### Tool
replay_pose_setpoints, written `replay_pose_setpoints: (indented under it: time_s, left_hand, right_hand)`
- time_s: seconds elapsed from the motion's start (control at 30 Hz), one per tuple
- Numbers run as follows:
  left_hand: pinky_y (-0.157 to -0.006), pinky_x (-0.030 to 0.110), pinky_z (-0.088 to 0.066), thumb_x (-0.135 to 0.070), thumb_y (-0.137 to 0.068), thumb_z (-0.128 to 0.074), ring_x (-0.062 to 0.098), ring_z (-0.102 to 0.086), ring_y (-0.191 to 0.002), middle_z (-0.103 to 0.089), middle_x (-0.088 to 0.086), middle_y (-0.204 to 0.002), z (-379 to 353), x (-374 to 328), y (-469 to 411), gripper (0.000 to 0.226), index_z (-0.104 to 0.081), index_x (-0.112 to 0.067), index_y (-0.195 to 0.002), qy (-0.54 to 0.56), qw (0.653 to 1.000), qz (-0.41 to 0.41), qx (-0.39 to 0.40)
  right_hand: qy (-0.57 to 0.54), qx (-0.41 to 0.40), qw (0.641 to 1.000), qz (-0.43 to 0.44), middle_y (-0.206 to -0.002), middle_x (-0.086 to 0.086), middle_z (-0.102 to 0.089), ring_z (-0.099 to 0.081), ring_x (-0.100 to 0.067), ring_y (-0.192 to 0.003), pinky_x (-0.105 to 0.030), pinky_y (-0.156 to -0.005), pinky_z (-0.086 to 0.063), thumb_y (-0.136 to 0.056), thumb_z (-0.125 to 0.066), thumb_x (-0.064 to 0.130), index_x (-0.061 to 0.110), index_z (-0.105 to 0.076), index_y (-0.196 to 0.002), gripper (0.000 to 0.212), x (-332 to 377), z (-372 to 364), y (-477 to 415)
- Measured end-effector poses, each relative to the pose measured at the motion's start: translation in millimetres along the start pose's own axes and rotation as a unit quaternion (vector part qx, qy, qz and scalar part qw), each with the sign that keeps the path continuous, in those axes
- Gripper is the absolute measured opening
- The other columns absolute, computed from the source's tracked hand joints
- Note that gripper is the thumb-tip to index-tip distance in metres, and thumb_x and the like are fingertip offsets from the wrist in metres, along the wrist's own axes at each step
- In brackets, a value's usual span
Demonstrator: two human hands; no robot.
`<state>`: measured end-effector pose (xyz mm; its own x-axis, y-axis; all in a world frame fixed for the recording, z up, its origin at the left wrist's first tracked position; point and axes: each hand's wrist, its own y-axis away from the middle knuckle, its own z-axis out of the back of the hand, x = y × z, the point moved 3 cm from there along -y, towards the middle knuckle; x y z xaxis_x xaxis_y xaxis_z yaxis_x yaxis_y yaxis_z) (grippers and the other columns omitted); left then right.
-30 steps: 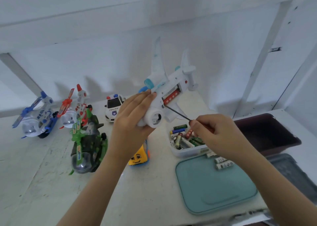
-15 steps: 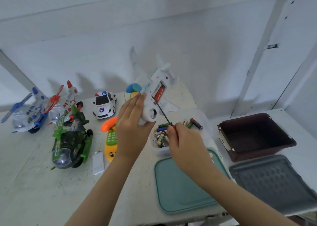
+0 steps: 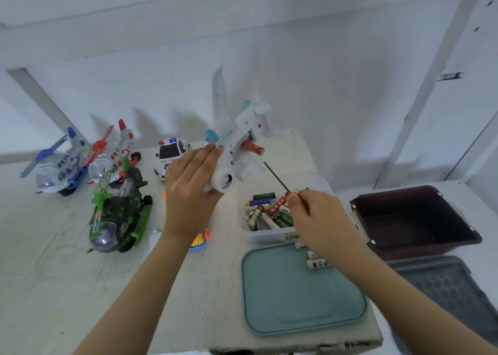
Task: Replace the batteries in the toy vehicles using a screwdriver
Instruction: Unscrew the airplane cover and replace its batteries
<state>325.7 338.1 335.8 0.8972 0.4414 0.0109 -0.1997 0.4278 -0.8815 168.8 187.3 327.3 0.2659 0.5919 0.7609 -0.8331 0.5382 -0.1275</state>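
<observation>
My left hand (image 3: 190,186) grips a white toy airplane (image 3: 237,144) by its nose and holds it upside down above the table. A red battery (image 3: 253,148) sticks halfway out of its open underside compartment. My right hand (image 3: 319,216) pinches a thin screwdriver (image 3: 276,176) whose tip points up-left and stops short of the plane. Below the plane stands a clear tub (image 3: 265,234) with several loose batteries (image 3: 269,212).
On the left of the table stand a blue helicopter (image 3: 58,163), a red-and-white one (image 3: 113,150), a green one (image 3: 118,209) and a police car (image 3: 171,154). A teal lid (image 3: 301,298) carries a few batteries (image 3: 318,263). A dark brown bin (image 3: 415,220) and grey lid (image 3: 452,292) lie right.
The red battery has come partway out of the plane's compartment. The screwdriver tip has drawn back from the compartment, down and to the right.
</observation>
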Motion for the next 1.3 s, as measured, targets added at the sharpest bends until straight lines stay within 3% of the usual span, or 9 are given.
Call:
replay_pose_setpoints:
  time_s: [0.13,0.3,0.5,0.6,0.7,0.87,1.03,1.13,1.3]
  left_hand:
    - [-0.094,0.040,-0.042,-0.012,-0.085,-0.069,0.028,-0.057,-0.107,-0.067,0.013,-0.117,3,4,1,0.034,-0.065,-0.005,-0.118,-0.012,0.999,-0.044,0.007]
    - [-0.091,0.038,-0.040,-0.022,-0.104,-0.043,0.025,-0.055,-0.107,-0.069,0.011,-0.115,8,-3,-1,0.024,-0.057,-0.011,-0.121,-0.016,0.993,-0.113,0.008]
    - [-0.092,0.040,-0.040,-0.020,-0.097,-0.059,0.022,-0.055,-0.113,-0.067,0.004,-0.122,4,-1,6,0.027,-0.056,-0.016,-0.124,-0.048,0.985,-0.162,0.038]
    - [-0.097,0.040,-0.037,-0.019,-0.095,-0.061,0.022,-0.053,-0.116,-0.065,0.004,-0.126,4,-2,8,0.032,-0.054,-0.017,-0.127,-0.053,0.982,-0.172,0.052]
    - [-0.102,0.036,-0.032,-0.017,-0.094,-0.062,0.023,-0.052,-0.118,-0.063,0.004,-0.128,4,-2,10,0.035,-0.054,-0.017,-0.128,-0.050,0.981,-0.178,0.061]
    - [-0.099,0.040,-0.036,-0.011,-0.089,-0.069,0.023,-0.053,-0.118,-0.062,0.004,-0.129,6,-1,10,0.043,-0.053,-0.018,-0.129,-0.045,0.982,-0.172,0.062]
    - [-0.099,0.041,-0.037,-0.009,-0.094,-0.062,0.023,-0.052,-0.120,-0.061,0.004,-0.130,8,-1,8,0.038,-0.053,-0.019,-0.130,-0.042,0.980,-0.183,0.068]
    - [-0.100,0.042,-0.035,-0.012,-0.099,-0.054,0.023,-0.051,-0.120,-0.061,0.005,-0.131,9,-4,7,0.032,-0.052,-0.018,-0.129,-0.040,0.977,-0.198,0.073]
    - [-0.099,0.042,-0.037,-0.011,-0.103,-0.045,0.022,-0.052,-0.120,-0.062,0.004,-0.130,9,-8,6,0.029,-0.052,-0.019,-0.129,-0.040,0.976,-0.201,0.072]
  right_hand:
    - [0.047,0.036,0.998,-0.023,-0.058,0.001,-0.043,-0.037,-0.010,-0.049,-0.018,-0.043,-0.028,-0.101,-0.039,0.034,0.015,-0.041,-0.059,0.046,-5,5,-6]
    - [0.036,0.032,0.999,-0.012,-0.050,0.002,-0.040,-0.035,-0.012,-0.045,-0.025,-0.047,-0.030,-0.100,-0.041,0.035,0.014,-0.038,-0.055,0.049,2,14,-8]
    - [0.029,0.070,0.997,-0.008,-0.046,0.005,-0.035,-0.029,-0.009,-0.040,-0.017,-0.040,-0.028,-0.098,-0.045,0.034,0.014,-0.035,-0.053,0.051,6,14,-17]
    - [0.023,0.093,0.995,-0.023,-0.052,-0.002,-0.039,-0.032,-0.014,-0.045,-0.015,-0.040,-0.028,-0.098,-0.045,0.035,0.004,-0.046,-0.061,0.048,3,11,-23]
    - [-0.009,0.084,0.996,-0.036,-0.061,-0.010,-0.045,-0.038,-0.016,-0.053,-0.020,-0.045,-0.030,-0.098,-0.044,0.034,-0.014,-0.054,-0.076,0.053,0,10,-27]
    - [-0.016,0.078,0.995,-0.056,-0.063,-0.011,-0.047,-0.040,-0.017,-0.054,-0.026,-0.053,-0.032,-0.098,-0.044,0.034,-0.012,-0.056,-0.076,0.053,-7,16,-25]
    - [0.010,0.092,0.996,-0.014,-0.060,-0.010,-0.043,-0.037,-0.016,-0.053,-0.027,-0.053,-0.030,-0.097,-0.045,0.034,-0.014,-0.054,-0.077,0.053,-2,15,-24]
    - [0.035,0.085,0.996,0.005,-0.059,-0.010,-0.039,-0.033,-0.017,-0.053,-0.022,-0.046,-0.024,-0.097,-0.047,0.032,-0.015,-0.054,-0.075,0.053,3,13,-27]
    - [0.019,0.070,0.997,-0.020,-0.057,-0.008,-0.040,-0.032,-0.017,-0.050,-0.020,-0.043,-0.025,-0.097,-0.047,0.032,-0.011,-0.055,-0.070,0.052,0,9,-27]
